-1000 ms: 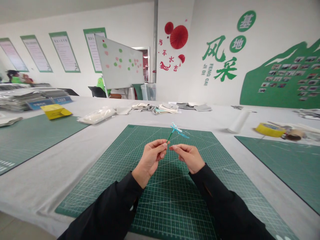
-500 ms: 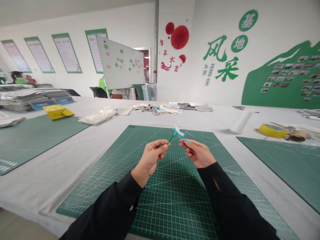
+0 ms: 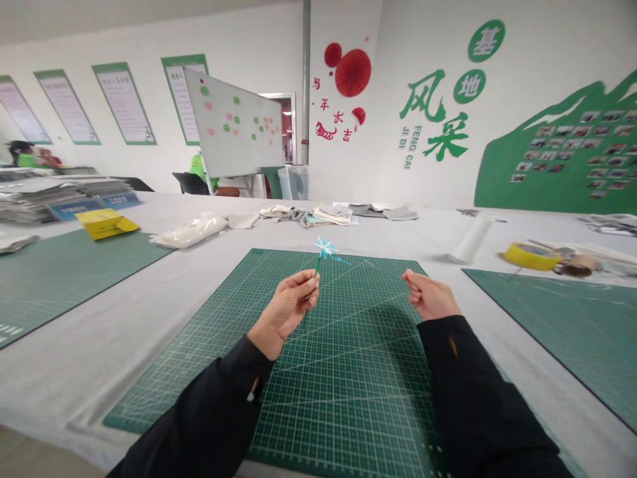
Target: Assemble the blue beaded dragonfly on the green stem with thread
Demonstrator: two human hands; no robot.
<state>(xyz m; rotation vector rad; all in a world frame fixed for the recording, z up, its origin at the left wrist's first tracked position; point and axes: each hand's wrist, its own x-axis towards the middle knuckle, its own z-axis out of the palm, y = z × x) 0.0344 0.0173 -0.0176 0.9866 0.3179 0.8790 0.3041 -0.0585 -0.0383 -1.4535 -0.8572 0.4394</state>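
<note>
Left fingers are pinching the stem, seemingly steadying the flower. Right fingers, pressed together, are likely needing inward reach.

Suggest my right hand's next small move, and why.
Perhaps bring your right hand to the blue strip on the flower: it juts out sideways, your left hand grips the green stem, and your right is apart from the flower.

Left hand and right hand in pinches, apart.
</note>
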